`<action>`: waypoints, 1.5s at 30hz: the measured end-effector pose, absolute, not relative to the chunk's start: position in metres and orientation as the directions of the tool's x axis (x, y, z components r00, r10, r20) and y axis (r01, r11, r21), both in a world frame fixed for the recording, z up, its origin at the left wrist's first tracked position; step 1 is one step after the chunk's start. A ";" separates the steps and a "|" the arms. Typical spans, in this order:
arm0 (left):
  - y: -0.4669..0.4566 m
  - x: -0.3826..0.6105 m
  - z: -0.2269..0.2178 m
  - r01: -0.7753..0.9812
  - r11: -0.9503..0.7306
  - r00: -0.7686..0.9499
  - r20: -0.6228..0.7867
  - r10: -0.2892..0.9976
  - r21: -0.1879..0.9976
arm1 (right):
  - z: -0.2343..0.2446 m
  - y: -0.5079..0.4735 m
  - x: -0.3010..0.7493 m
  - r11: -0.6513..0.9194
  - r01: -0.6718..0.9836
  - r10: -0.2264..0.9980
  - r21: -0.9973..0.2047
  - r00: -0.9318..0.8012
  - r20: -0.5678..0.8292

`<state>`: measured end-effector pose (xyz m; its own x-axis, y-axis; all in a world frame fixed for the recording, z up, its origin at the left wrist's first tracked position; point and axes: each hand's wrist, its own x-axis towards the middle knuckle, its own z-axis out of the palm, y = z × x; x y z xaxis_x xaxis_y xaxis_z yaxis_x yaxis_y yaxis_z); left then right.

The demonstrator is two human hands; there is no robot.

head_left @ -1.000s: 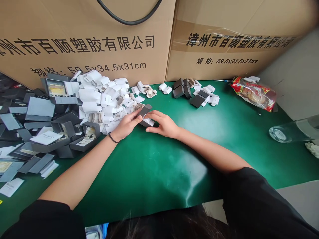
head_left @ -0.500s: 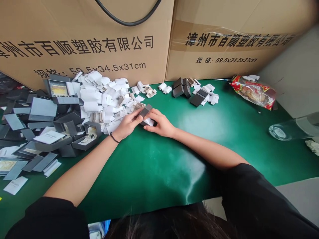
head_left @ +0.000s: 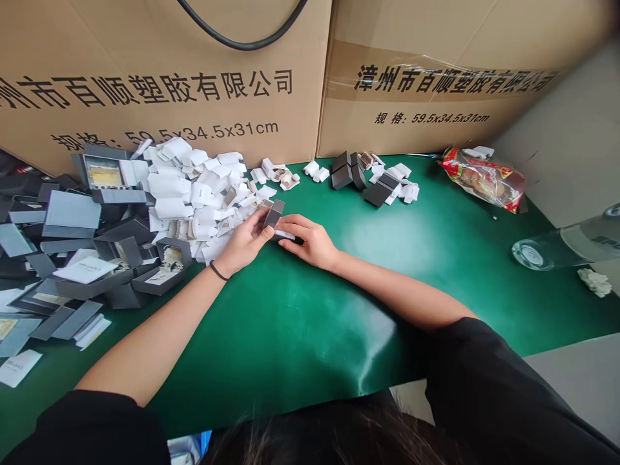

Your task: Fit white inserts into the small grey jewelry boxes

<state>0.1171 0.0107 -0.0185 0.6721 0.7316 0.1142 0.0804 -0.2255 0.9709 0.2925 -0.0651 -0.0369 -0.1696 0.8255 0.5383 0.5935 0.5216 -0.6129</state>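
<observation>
The left hand (head_left: 247,242) grasps a small dark box (head_left: 274,215) between thumb and fingers, out at the front edge of the white pieces (head_left: 169,185); the right hand (head_left: 312,244) has thumb and bent fingers closed on its lower part. Counting from that box, with twelve away from the person, the white heap crowds the left fingers from nine to eleven, and dark open boxes (head_left: 72,210) sprawl beyond at nine to eight. Two cardboard cartons (head_left: 159,39) wall off the far side at eleven and one. Closed dark boxes (head_left: 341,174) lie at two, a red-and-clear packet (head_left: 484,182) just before three, a clear bottle (head_left: 537,248) just past it; toward six is bare green tabletop (head_left: 290,336). The held box's raised part tilts toward one, its long axis running seven to one; the lower part reaches toward four. Half a second ago more white showed inside; now only a narrow strip does.
</observation>
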 end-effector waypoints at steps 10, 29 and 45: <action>0.011 0.117 -0.022 0.101 -0.263 0.661 0.133 0.738 0.960 | -0.040 -0.063 0.295 0.523 0.625 0.833 -0.580 -0.232 0.502; 0.011 0.117 -0.019 0.060 -0.286 0.685 0.168 0.709 0.956 | -0.019 -0.062 0.297 0.262 0.618 0.949 -0.741 -0.026 0.313; 0.010 0.117 -0.019 0.126 -0.273 0.693 0.112 0.712 0.954 | -0.017 -0.066 0.297 0.329 0.603 0.921 -0.726 -0.034 0.389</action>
<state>0.1173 0.0104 -0.0185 0.6933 0.7120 0.1116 0.1263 -0.2725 0.9538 0.2966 -0.0661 -0.0169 -0.0337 0.9205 0.3892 0.6032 0.3293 -0.7265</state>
